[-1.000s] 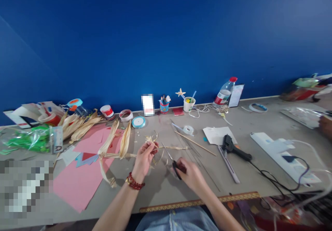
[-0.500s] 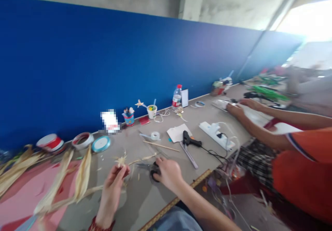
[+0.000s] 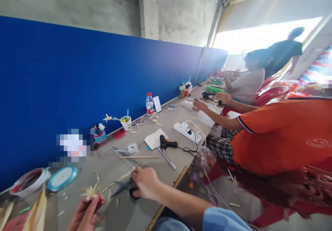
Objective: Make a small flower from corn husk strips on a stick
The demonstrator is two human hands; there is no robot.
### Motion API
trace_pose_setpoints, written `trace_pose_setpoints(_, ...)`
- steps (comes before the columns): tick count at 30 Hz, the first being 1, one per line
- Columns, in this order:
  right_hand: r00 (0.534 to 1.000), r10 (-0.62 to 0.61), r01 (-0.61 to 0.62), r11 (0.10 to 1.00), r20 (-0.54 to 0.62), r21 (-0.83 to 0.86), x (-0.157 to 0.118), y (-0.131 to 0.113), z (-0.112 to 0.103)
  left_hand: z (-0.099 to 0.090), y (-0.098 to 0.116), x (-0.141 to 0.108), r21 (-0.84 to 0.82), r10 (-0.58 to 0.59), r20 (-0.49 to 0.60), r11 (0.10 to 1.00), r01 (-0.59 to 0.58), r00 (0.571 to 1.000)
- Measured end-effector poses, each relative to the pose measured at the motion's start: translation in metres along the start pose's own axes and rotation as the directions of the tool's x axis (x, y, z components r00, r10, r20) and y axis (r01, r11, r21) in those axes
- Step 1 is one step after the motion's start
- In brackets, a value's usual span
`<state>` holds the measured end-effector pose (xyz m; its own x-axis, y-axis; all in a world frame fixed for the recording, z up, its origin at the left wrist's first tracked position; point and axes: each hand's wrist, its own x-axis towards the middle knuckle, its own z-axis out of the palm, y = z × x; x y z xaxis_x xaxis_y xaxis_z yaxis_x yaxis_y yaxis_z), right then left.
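My left hand [image 3: 86,212] pinches a small pale flower of dried husk [image 3: 91,192] at the lower left, its petals spread above my fingertips. My right hand [image 3: 146,182] is closed round the dark handles of the scissors [image 3: 121,186] on the grey table. The blades point left towards the flower, a little apart from it. A thin strip of husk [image 3: 115,181] lies between my hands, running up to my right fingertips.
Beyond my hands are a stick [image 3: 139,157], tape roll [image 3: 132,148], glue gun [image 3: 167,142] and power strip [image 3: 187,132]. Ribbon rolls [image 3: 62,179] and husks [image 3: 37,210] lie left. A person in orange [image 3: 275,130] works at right; other people are farther back.
The view has swung right and up, so the table things appear farther left and more people show. My left hand still has the flower and my right hand the scissors.
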<state>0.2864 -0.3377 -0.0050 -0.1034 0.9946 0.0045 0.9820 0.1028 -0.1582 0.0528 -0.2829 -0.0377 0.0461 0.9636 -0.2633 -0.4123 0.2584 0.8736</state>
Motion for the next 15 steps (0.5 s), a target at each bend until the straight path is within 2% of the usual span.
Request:
trace_pose_setpoints(6,0.999,-0.025,0.022,0.995,0.031,0.098,0.0,0.001,-0.009,0.004,0.002,-0.005,0.026,0.087,0.107,0.996,-0.09,0.99)
trace_pose_setpoints(10,0.996,-0.067,0.077,0.975,-0.052,0.207,0.0,-0.003,-0.011,0.007,-0.002,-0.01,0.087,0.141,0.163,0.984,-0.157,0.977)
trace_pose_setpoints(12,0.989,-0.09,0.13,0.913,-0.121,0.387,0.003,-0.01,-0.011,0.009,-0.006,-0.01,0.128,0.144,0.193,0.977,-0.171,0.97)
trace_pose_setpoints(15,0.98,-0.1,0.191,0.695,-0.169,0.693,0.008,-0.025,-0.006,0.011,-0.01,-0.009,0.166,0.147,0.177,0.97,-0.177,0.973)
